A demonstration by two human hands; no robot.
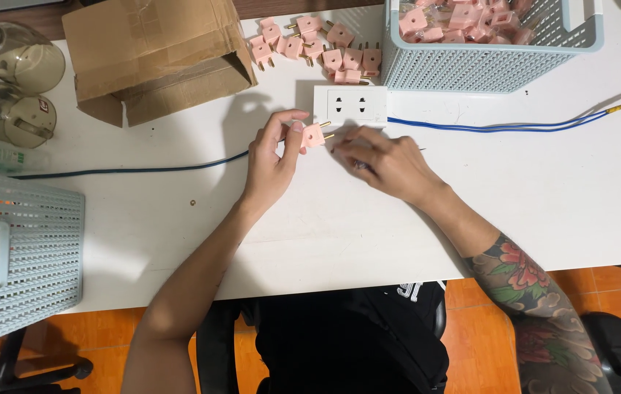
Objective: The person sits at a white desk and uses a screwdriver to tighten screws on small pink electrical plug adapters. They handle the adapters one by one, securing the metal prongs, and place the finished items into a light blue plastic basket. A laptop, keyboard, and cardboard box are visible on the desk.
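Left hand [272, 162] fingers pinch pink plug [313, 136].

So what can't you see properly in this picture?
- Head view: whatever the right hand holds is blurred and covered by its fingers.
- The pink plug in the left hand is partly hidden by the fingertips.
- The blue basket is cut off by the top edge.
- The cardboard box hides its inside.

Socket block [350, 106] mid-surface [544, 190]; loose plug adapters [325, 47] behind it, cardboard box [153, 55] left, adapter basket [493, 44] right.
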